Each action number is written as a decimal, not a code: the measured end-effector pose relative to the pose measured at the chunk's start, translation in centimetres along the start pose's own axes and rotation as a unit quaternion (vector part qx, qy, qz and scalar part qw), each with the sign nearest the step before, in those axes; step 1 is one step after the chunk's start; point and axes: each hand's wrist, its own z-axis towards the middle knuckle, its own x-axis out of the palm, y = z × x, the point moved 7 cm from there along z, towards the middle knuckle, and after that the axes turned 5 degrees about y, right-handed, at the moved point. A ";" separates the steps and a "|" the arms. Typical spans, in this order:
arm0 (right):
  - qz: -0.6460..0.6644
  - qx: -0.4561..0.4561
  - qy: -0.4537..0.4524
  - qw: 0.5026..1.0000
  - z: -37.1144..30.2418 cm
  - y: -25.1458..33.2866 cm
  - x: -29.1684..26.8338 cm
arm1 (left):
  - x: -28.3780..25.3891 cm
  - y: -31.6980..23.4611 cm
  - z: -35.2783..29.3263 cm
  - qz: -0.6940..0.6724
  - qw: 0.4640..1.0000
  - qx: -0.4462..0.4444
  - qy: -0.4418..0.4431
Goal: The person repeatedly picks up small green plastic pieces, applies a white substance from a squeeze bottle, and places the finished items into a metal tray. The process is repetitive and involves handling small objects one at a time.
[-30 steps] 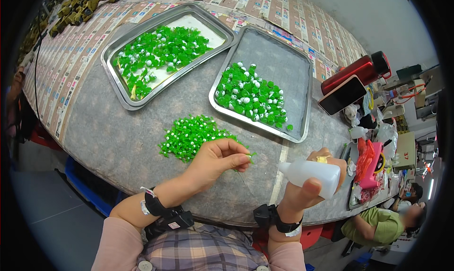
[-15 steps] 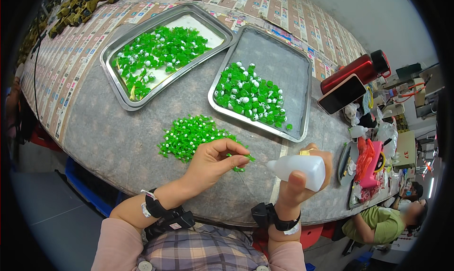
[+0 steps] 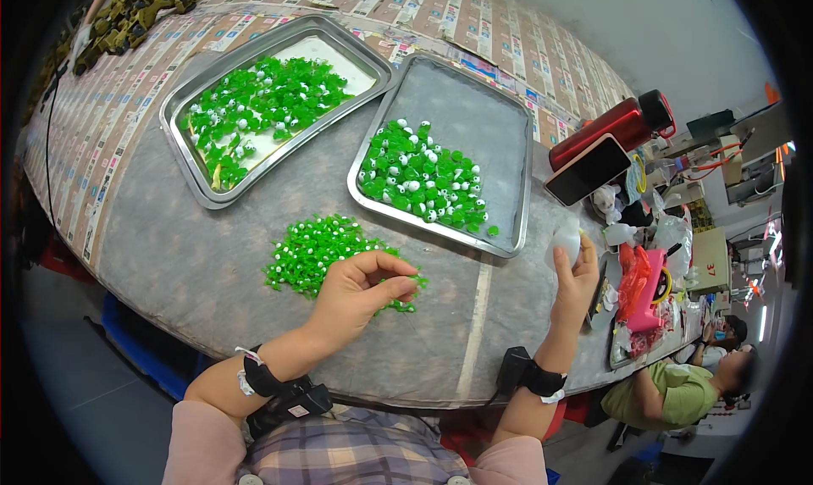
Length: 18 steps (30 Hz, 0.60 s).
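My left hand is closed in a pinch over the near edge of a pile of tiny green pieces with white dots. A small green piece shows at its fingertips. In my right hand is a white translucent squeeze bottle, held upright-looking off to the right, beyond the pale strip on the table. Beyond the pile, a metal tray holds green parts with white eyeball-like beads. Another metal tray to its left holds more such green and white parts.
A dark-screened phone leans against a red bottle at the right. Farther right are a pink tool-like object, red plastic and clutter. Yellowish-brown parts lie far left. A person in green sits at right.
My right hand has carried the squeeze bottle right and away from my left hand, turning it from lying sideways. My left hand stays pinched, and the whole view has shifted slightly.
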 end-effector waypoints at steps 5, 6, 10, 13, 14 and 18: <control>-0.009 0.059 0.033 0.998 -0.3 -6.0 -2.7 | 0.1 -0.1 0.1 -0.004 1.000 -0.002 -0.010; 0.000 0.059 0.039 0.997 -0.3 -5.9 -2.5 | 0.1 -0.2 0.1 -0.006 1.000 0.001 -0.012; -0.314 -0.144 -0.144 0.927 -0.9 1.7 -2.4 | -0.1 0.1 0.0 -0.012 1.000 -0.015 -0.019; -0.358 -0.195 -0.056 0.911 -0.8 6.6 1.7 | -0.2 0.1 0.0 -0.007 1.000 -0.011 -0.009; -0.358 -0.197 0.030 0.912 -0.4 6.4 3.6 | -0.1 0.1 0.0 -0.011 1.000 -0.009 -0.006; -0.397 -0.214 0.206 0.869 1.0 3.7 8.4 | 0.0 -0.1 0.2 -0.018 1.000 -0.005 -0.006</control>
